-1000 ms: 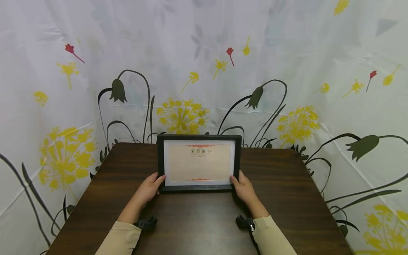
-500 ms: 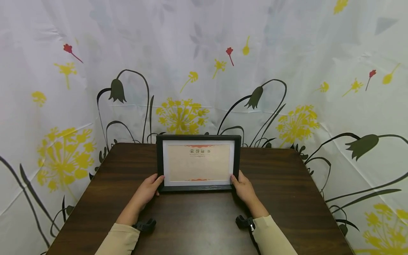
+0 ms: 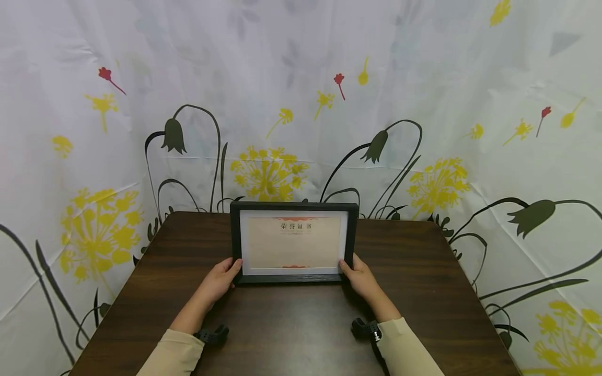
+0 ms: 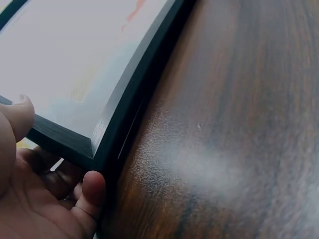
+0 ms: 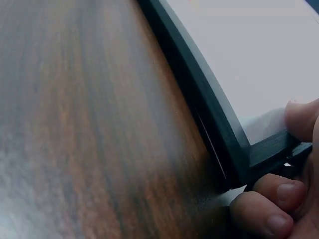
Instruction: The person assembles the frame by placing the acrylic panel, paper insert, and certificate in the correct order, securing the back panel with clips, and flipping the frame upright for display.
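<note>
A black picture frame [image 3: 293, 279] with a white mat and a cream certificate [image 3: 294, 248] inside is held up facing me at the middle of the table. My left hand [image 3: 218, 279] grips its lower left corner, thumb on the front and fingers behind. On the other side my right hand [image 3: 361, 277] holds the lower right corner the same way. In the left wrist view the frame's corner [image 4: 93, 154] sits between thumb and curled fingers, its long edge close over the wood. The right wrist view has the opposite corner [image 5: 239, 174], with fingertips [image 5: 276, 224] just below it.
The dark wooden table [image 3: 291, 334] spreads under both forearms. Behind it hangs a white curtain [image 3: 291, 62] printed with yellow and green flowers. Black bands with cameras [image 3: 213, 334] are on both wrists, below beige sleeves [image 3: 406, 347].
The picture frame's top edge now appears slightly lower and a touch wider, while the whole view has shifted a little. Both hands keep their grip at the corners.
</note>
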`<state>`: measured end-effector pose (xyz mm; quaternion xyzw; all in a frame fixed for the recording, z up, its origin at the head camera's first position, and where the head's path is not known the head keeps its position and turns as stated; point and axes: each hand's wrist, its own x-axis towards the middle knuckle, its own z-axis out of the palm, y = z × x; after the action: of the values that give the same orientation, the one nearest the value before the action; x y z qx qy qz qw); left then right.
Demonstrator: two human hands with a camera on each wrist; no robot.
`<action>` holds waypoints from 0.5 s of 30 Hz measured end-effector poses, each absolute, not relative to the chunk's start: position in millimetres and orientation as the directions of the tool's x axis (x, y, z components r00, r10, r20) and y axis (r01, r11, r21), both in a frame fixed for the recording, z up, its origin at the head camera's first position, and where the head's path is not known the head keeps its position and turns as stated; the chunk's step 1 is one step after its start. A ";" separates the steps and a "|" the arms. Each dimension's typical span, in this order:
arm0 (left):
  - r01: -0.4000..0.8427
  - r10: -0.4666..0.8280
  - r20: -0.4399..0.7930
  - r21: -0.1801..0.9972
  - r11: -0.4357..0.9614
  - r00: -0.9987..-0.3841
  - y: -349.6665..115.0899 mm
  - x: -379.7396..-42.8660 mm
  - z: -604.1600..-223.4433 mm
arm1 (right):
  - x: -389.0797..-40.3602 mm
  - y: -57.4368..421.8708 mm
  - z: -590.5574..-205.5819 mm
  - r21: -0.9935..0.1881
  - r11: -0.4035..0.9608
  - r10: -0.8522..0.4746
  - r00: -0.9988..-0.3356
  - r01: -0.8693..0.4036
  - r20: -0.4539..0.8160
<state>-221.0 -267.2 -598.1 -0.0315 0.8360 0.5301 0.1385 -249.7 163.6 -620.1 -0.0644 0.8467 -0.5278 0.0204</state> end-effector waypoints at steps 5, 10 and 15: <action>-0.196 0.111 -0.273 0.871 0.451 -0.956 -267.5 -219.6 -595.8 | -252.3 166.3 -619.5 -0.918 0.394 -0.153 -0.988 -0.051 -0.011; -0.180 0.140 -0.274 0.865 0.469 -0.952 -268.3 -216.8 -594.5 | -250.3 170.0 -618.8 -0.902 0.430 -0.152 -0.988 -0.029 -0.041; -0.159 0.136 -0.256 0.855 0.493 -0.957 -267.0 -220.3 -597.0 | -247.5 173.0 -614.2 -0.916 0.402 -0.148 -0.988 -0.018 -0.045</action>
<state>-220.3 -267.0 -597.0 -0.0068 0.8515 0.5034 0.1465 -247.5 173.0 -614.2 -0.0496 0.8351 -0.5447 0.0595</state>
